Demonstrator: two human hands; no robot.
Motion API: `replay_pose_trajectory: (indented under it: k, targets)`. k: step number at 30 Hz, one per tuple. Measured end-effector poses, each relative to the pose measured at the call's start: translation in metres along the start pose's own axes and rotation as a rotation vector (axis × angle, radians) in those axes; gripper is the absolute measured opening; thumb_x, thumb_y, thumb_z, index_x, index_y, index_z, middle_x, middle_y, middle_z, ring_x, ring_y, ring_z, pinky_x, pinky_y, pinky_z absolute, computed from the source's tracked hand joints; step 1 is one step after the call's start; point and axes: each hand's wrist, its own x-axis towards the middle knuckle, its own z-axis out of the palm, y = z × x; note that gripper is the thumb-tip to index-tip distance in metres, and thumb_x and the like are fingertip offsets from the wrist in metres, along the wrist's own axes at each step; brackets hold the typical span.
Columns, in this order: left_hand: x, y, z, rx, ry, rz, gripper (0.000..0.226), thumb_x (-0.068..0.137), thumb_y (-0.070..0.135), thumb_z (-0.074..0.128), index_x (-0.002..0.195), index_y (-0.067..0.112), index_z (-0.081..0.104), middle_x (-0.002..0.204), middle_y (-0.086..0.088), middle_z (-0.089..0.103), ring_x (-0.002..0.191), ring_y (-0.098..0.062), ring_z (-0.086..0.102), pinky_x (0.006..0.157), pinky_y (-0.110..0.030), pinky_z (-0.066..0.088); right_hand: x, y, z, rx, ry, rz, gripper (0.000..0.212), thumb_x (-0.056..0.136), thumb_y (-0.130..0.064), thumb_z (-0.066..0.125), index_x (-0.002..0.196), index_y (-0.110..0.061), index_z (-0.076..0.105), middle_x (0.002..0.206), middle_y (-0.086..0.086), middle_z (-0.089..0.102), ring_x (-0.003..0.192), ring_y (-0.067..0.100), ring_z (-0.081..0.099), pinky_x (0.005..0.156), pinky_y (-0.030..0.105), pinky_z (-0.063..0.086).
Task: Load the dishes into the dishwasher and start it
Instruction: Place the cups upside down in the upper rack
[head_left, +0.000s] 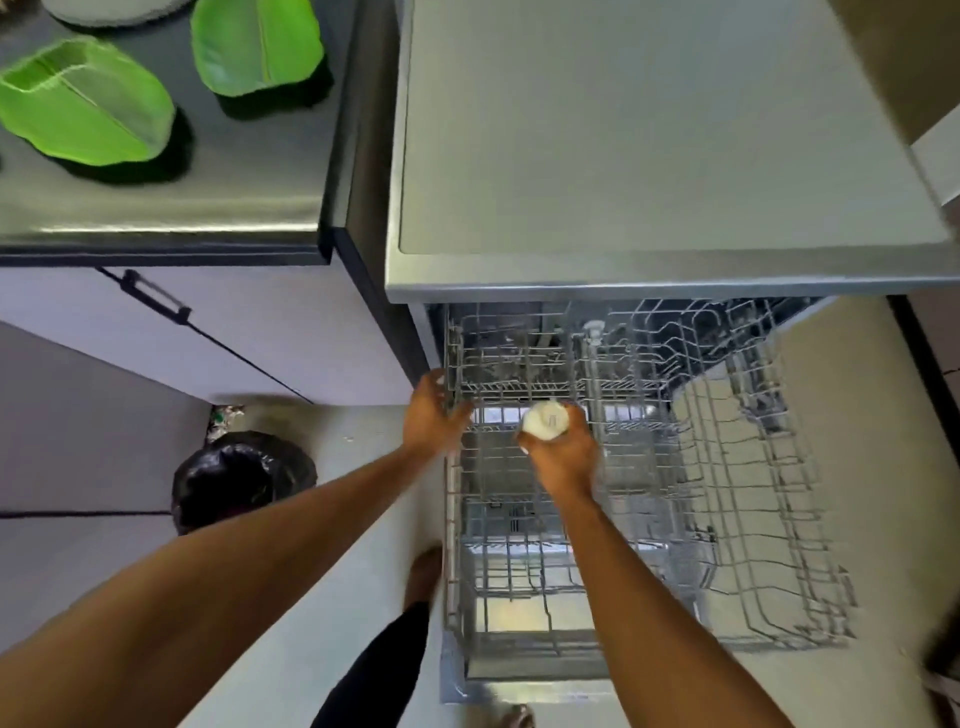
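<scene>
Your right hand is wrapped around a small white cup. The fingers curl round its body, and its rounded end points away from you, up past your fingertips. You are holding the cup over the wire rack of the open dishwasher, near the rack's far end. Motion blur hides whether the cup touches the wires.

Your left hand is just left of the right one, at the rack's left rim. The thumb is raised and the fingers bend toward the wire. The blur there is too heavy to tell whether they close on the rim or only rest against it.

The rack runs from beyond your hands back toward you under your right forearm. More rows of wire tines spread out to the right of your right hand. The edge of the lowered dishwasher door shows below your right forearm, close to you.

Well beyond your left hand and off to its left, two green leaf-shaped plates lie apart from each other on the dark counter. Beneath that counter, left of your left hand, is a pale cabinet front with a dark handle. A bin lined with a black bag stands on the floor just left of your left forearm. One foot shows between your two forearms.
</scene>
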Motion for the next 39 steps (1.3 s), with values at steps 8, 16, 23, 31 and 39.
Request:
replay_pose_trajectory:
  k: [8, 16, 23, 31, 39]
  targets:
    - [0.072, 0.018, 0.023, 0.057, 0.127, 0.038, 0.048, 0.096, 0.012, 0.056, 0.139, 0.015, 0.034, 0.132, -0.007, 0.060, 0.113, -0.025, 0.062, 0.068, -0.012, 0.049, 0.100, -0.039, 0.035, -0.006, 0.106, -0.143, 0.070, 0.064, -0.023, 0.092, 0.123, -0.019, 0.054, 0.109, 0.000, 0.069, 0.096, 0.017, 0.066, 0.078, 0.028, 0.058]
    - [0.082, 0.004, 0.027, 0.104, 0.132, 0.041, 0.041, 0.093, 0.004, 0.056, 0.129, 0.016, 0.040, 0.115, -0.004, 0.068, 0.101, -0.020, 0.066, 0.063, -0.007, 0.037, 0.148, -0.051, 0.067, -0.278, 0.020, 0.031, 0.058, 0.074, -0.045, 0.084, 0.106, -0.001, 0.064, 0.099, 0.013, 0.067, 0.101, 0.032, 0.068, 0.067, 0.025, 0.039]
    - [0.087, -0.002, 0.028, 0.105, 0.132, 0.096, 0.047, 0.090, 0.004, 0.060, 0.130, 0.016, 0.039, 0.115, -0.002, 0.068, 0.101, -0.016, 0.067, 0.069, -0.007, 0.043, 0.149, -0.039, 0.081, -0.290, 0.040, -0.023, 0.064, 0.070, -0.043, 0.088, 0.111, -0.001, 0.062, 0.114, 0.018, 0.067, 0.107, 0.034, 0.064, 0.078, 0.037, 0.052]
    - [0.091, -0.008, 0.031, 0.132, 0.164, 0.115, 0.040, 0.088, 0.006, 0.059, 0.121, 0.019, 0.040, 0.105, 0.000, 0.067, 0.089, -0.016, 0.065, 0.064, -0.017, 0.050, 0.154, -0.027, 0.081, -0.218, -0.024, 0.002, 0.079, 0.073, -0.038, 0.087, 0.132, -0.009, 0.044, 0.134, 0.015, 0.055, 0.124, 0.036, 0.052, 0.091, 0.041, 0.047]
    - [0.087, -0.003, 0.029, 0.100, 0.135, 0.091, 0.051, 0.088, 0.006, 0.062, 0.132, 0.018, 0.040, 0.100, 0.010, 0.062, 0.087, -0.014, 0.065, 0.067, -0.024, 0.054, 0.159, -0.022, 0.074, -0.128, -0.076, -0.047, 0.094, 0.068, -0.024, 0.091, 0.144, -0.018, 0.035, 0.139, 0.013, 0.050, 0.128, 0.035, 0.048, 0.103, 0.046, 0.047]
